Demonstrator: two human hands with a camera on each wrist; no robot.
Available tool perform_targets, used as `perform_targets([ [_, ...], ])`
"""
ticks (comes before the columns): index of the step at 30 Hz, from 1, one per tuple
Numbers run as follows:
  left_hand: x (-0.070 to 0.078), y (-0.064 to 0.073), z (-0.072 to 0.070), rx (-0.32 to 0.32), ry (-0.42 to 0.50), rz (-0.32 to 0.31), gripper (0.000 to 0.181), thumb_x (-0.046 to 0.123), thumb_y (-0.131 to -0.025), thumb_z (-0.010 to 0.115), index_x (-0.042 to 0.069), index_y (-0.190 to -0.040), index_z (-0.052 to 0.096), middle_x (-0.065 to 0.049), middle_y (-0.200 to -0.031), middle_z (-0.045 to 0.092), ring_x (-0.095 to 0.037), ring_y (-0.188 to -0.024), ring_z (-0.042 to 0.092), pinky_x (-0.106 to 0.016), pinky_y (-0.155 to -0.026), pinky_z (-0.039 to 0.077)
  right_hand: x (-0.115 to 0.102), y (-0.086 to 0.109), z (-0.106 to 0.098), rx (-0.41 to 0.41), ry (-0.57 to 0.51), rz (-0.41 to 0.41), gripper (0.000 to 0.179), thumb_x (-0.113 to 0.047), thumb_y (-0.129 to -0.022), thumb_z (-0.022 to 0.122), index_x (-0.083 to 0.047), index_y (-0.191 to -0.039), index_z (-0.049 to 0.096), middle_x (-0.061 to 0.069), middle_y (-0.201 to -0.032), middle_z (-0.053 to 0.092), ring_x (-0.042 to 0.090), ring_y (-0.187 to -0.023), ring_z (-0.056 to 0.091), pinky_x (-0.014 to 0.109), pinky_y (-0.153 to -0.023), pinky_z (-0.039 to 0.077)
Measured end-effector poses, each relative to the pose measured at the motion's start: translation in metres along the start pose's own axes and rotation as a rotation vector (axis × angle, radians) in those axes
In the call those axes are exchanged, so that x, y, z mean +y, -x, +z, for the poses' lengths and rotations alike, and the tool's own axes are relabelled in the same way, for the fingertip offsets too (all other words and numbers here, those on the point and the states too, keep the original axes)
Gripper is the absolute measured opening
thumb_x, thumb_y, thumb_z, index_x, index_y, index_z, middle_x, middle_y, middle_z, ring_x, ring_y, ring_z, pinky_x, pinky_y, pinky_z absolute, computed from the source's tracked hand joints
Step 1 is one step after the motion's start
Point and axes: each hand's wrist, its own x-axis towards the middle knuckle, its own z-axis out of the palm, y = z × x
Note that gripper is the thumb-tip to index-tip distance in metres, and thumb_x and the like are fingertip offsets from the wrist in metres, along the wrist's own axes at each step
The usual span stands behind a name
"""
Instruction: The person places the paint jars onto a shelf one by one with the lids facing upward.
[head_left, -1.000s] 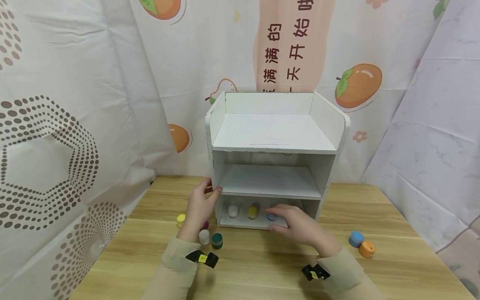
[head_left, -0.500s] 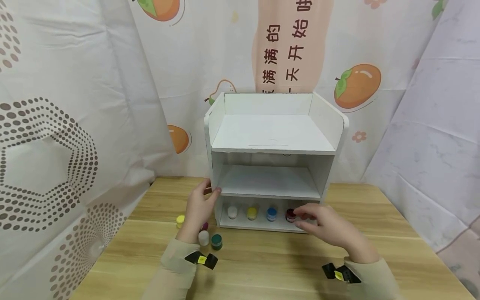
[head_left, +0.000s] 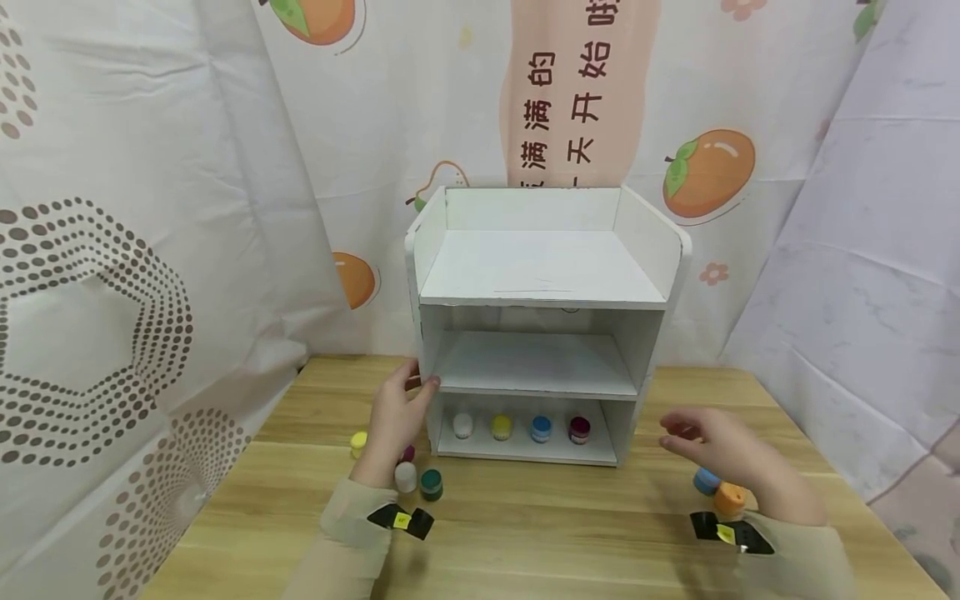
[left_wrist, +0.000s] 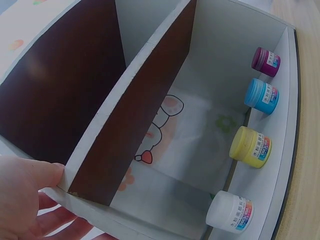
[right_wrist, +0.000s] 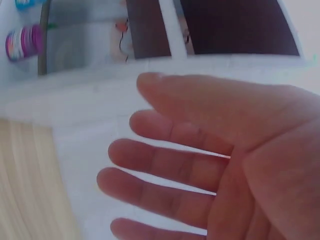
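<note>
The shelving looks partly done: 4 jars stand on the bottom shelf (head_left: 521, 454) of the white shelf unit (head_left: 525, 258), and at least 6 more wait on the bench (head_left: 547, 533).

Those shelved are upright, spaced apart in 1 row along the shelf's front edge. From the left end to the right they are a white jar (head_left: 462, 426), a yellow jar (head_left: 501, 427), a blue jar (head_left: 541, 429) and a purple jar (head_left: 579, 430). I judge this row complete or close to it.

What appears left is in 2 groups. Off the unit's front left corner are a green jar (head_left: 431, 485), a second white jar (head_left: 406, 477), a second purple jar (head_left: 407, 454) partly behind the forearm and, nearer the bench's left edge, a second yellow jar (head_left: 359, 442). The arm may hide others. Between the unit's front right corner and the bench's right edge, a light blue jar (head_left: 707, 481) and an orange jar (head_left: 729, 500) sit side by side.

The left hand (head_left: 397, 417) grips the unit's left side panel, thumb on the front edge. The right hand (head_left: 723, 446) holds nothing, its fingers loosely extended and thumb apart, beyond the unit's right side and near the light blue jar.
</note>
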Motion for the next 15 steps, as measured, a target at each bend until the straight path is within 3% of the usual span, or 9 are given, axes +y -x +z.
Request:
perform_targets([
  [9,0.0,0.001,-0.001,0.004,-0.006,0.01,0.044,0.025,-0.101,0.067,0.007,-0.14,0.058,-0.013,-0.137,0.061,-0.032,-0.122,0.061,-0.048,-0.096,0.055,0.02,0.01,-0.009,-0.001,0.02,0.108,0.036,-0.02,-0.094,0.075,0.006,-0.117,0.068,0.023,-0.111,0.069,0.032,-0.091,0.07,0.051,-0.077,0.059],
  [15,-0.002,0.001,-0.001,0.001,-0.003,0.009,0.044,0.027,-0.101,0.067,0.008,-0.14,0.058,-0.013,-0.137,0.061,-0.031,-0.123,0.061,-0.046,-0.095,0.055,0.032,0.014,-0.01,-0.031,0.018,0.154,0.041,-0.021,-0.092,0.076,0.01,-0.118,0.066,0.027,-0.114,0.068,0.04,-0.095,0.068,0.055,-0.081,0.057],
])
